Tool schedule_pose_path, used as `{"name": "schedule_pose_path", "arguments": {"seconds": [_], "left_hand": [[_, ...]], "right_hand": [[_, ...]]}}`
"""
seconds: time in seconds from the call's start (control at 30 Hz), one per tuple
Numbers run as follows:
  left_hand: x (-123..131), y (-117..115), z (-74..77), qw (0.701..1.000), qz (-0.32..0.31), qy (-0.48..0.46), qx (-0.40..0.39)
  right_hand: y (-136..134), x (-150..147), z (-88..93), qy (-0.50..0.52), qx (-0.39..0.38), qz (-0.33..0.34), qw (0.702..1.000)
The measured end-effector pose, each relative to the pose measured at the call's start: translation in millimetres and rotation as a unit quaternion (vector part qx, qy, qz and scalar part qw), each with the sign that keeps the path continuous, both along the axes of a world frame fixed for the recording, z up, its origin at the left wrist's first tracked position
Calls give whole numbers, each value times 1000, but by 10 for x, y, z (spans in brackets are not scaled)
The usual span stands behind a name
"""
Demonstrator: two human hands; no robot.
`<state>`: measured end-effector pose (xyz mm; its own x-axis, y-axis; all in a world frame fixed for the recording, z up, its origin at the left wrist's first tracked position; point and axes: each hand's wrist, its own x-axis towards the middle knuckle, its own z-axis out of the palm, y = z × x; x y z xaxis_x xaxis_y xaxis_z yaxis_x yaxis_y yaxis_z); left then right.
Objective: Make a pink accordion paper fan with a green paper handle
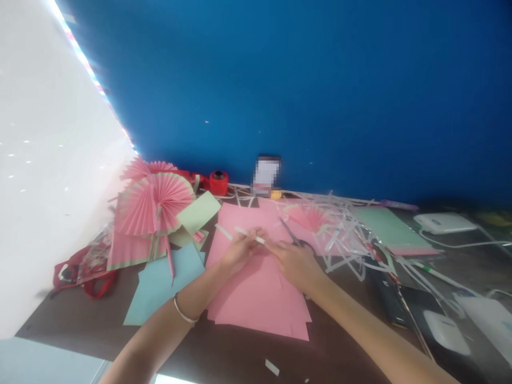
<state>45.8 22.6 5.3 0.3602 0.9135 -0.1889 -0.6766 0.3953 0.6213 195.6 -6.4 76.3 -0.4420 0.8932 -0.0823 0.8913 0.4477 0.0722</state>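
Both hands meet over a stack of pink paper sheets (256, 298) on a dark table. My left hand (240, 248) pinches a thin white paper strip (245, 233) that sticks out to the upper left. My right hand (294, 261) touches the strip's other end, its fingers closed around it. Just beyond the right hand lie scissors (294, 237) with dark blades. A second white strip (223, 231) rests on the pink paper near the left hand. A thin bracelet (184, 313) circles my left wrist.
Folded pink paper fans (154, 205) are piled at the left with green (199, 212) and light blue sheets (160, 285). A red tape roll (218, 182) stands by the blue wall. Tangled white paper strips (348, 229), white devices (444, 223) and cables fill the right side.
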Motion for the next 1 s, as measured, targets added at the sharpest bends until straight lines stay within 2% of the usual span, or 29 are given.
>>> {"name": "schedule_pose_path", "arguments": {"seconds": [0.23, 0.43, 0.67, 0.87, 1.0], "left_hand": [[-11, 53, -80, 999, 36, 28, -22], [-6, 66, -128, 999, 32, 28, -22], [-19, 44, -90, 999, 32, 15, -7], [-26, 46, -86, 1000, 24, 7, -6], [-43, 55, -72, 999, 23, 30, -15]], "right_hand": [[75, 191, -107, 74, 37, 60, 995], [77, 341, -145, 26, 71, 109, 991], [53, 363, -151, -36, 85, 119, 989], [54, 332, -151, -40, 56, 103, 992], [45, 305, -174, -33, 63, 104, 992]]}}
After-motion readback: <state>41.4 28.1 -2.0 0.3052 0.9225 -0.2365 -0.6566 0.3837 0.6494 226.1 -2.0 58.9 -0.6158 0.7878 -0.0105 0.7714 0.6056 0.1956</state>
